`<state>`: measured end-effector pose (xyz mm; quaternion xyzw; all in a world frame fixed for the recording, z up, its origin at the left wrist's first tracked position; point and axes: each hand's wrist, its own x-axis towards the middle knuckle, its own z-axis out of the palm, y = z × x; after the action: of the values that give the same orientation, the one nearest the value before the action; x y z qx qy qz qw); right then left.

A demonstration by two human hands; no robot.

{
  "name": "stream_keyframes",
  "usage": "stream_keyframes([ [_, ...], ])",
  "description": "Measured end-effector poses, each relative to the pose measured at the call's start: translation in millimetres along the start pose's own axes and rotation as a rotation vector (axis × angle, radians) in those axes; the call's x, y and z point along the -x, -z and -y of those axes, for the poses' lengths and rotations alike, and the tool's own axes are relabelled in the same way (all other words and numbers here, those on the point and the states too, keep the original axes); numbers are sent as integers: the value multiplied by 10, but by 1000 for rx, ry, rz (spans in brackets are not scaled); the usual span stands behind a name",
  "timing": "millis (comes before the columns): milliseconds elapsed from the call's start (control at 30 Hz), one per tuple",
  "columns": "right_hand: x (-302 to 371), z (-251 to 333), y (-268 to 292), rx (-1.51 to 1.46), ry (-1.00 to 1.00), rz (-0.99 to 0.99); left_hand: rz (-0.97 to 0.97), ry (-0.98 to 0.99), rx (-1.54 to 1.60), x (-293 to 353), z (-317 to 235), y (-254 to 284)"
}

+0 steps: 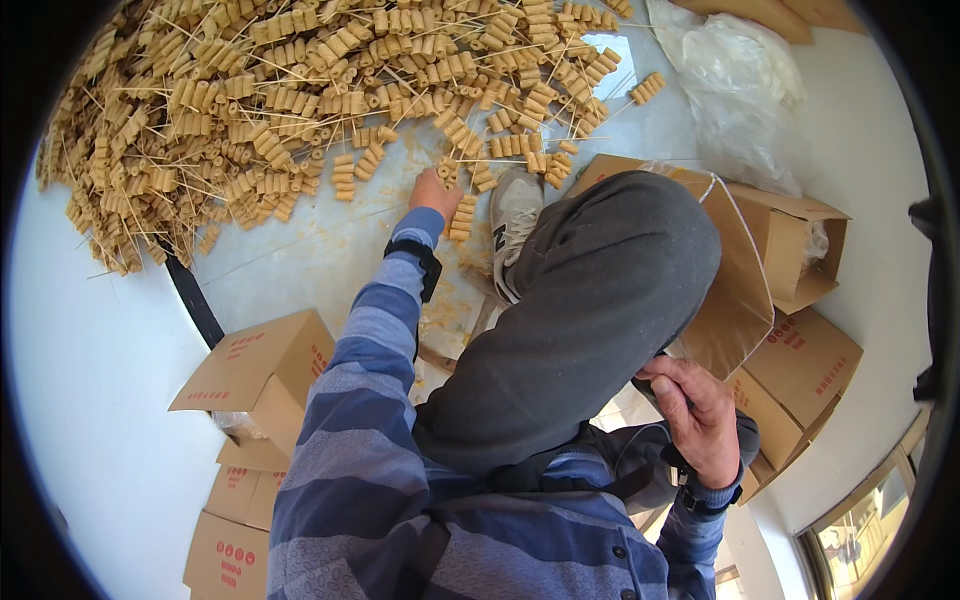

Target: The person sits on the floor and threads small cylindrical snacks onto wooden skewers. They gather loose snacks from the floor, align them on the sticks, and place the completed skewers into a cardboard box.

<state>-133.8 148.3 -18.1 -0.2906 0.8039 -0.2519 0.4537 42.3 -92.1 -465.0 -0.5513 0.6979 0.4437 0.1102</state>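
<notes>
My left hand (436, 190) reaches a tan, spiral-stacked snack skewer (461, 217) on the white floor (100, 350) — whether its grip is closed, I cannot tell. My right hand (697, 415) rests by my grey-trousered knee (590, 300), fingers curled together — empty.

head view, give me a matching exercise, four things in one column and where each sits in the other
Things:
1 left hand
2 right hand
3 grey shoe
4 clear plastic bag

Places:
A resting by the raised knee
B top right on the floor
C at the skewer pile's edge
D floor, beside the reaching hand

Pairs: 1-C, 2-A, 3-D, 4-B
</notes>
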Motion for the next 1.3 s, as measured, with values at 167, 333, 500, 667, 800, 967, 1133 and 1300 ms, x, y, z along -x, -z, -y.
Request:
stream_keyframes([
  [167, 30, -39, -49, -21, -8, -8, -36, 9, -105, 567, -1, -326],
  [333, 78, -54, 12, 27, -25, 6, -63, 159, -155, 657, -219, -461],
  [500, 109, -37, 35, 48, 13, -7, -73, 145, -82, 624, 12, -275],
  [667, 57, 204, 148, 97, 246, -100, 387, 106, 292, 931, 441, 791],
  [800, -128, 520, -53, 450, 690, -239, 714, 27, 744, 1589, 72, 2002],
  [967, -416, 968, -483, 914, 1032, -357, 954, -202, 637, 2338, -1084, 2896],
  [1133, -634, 1206, -490, 1102, 1043, -407, 1297, -375, 328, 2562, -1978, 3082],
  [1300, -669, 1107, -38, 1260, 825, -421, 1133, -638, 391, 2267, -2263, 3028],
])
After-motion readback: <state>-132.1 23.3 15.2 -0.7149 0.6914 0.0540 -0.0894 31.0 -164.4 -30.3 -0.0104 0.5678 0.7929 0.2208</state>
